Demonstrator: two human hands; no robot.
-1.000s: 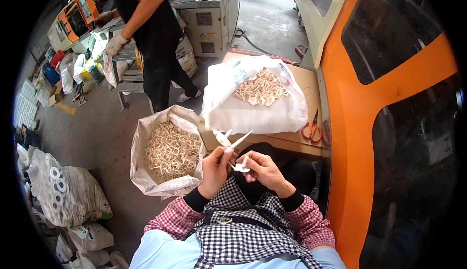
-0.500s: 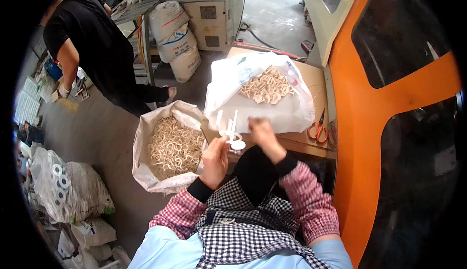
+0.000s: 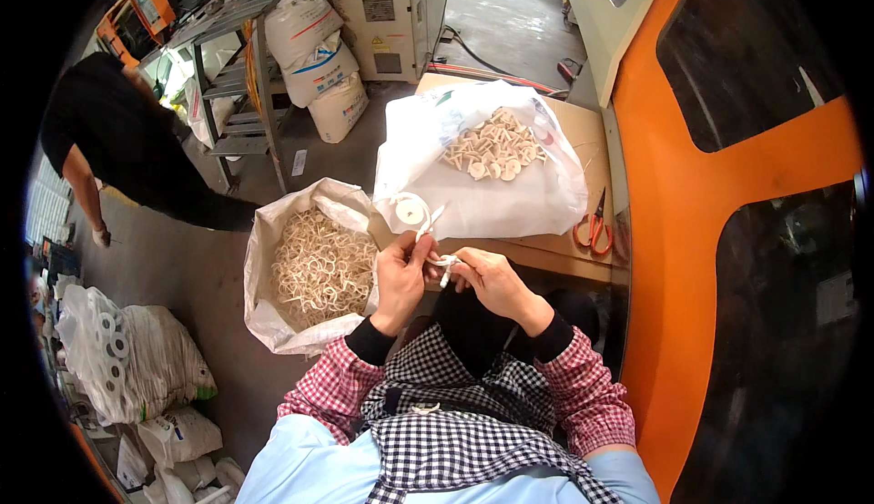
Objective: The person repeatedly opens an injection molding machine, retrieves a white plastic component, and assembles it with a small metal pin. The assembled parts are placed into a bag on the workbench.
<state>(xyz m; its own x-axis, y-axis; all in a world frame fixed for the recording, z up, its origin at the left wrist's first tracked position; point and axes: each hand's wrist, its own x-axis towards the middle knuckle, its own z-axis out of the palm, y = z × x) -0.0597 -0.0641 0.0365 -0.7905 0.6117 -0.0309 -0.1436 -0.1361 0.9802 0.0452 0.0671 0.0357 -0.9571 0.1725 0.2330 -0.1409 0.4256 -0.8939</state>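
Observation:
In front of my lap both hands are closed on a white plastic moulding. My left hand [image 3: 399, 284] pinches the part with a round disc [image 3: 411, 212] and a pointed prong above the fingers. My right hand [image 3: 499, 285] grips a curved white plastic piece [image 3: 445, 268] at the fingertips, close to the left fingers; whether the two pieces are joined I cannot tell. Left of my hands, an open woven sack [image 3: 259, 308] holds many curly cream plastic strips [image 3: 323, 267]. Beyond my hands lies a white plastic bag [image 3: 492, 214] with a heap of cream disc-headed parts [image 3: 496, 147] on it.
Orange-handled cutters [image 3: 596, 234] lie on the cardboard [image 3: 583, 144] right of the bag. An orange machine frame [image 3: 669, 276] rises close on my right. Stacked sacks [image 3: 314, 62] stand at the back. A person in black [image 3: 127, 149] is at the far left.
My right hand has come left and down to meet the left hand and now grips a white piece. The moulding's disc has swung up. The person in black has moved left.

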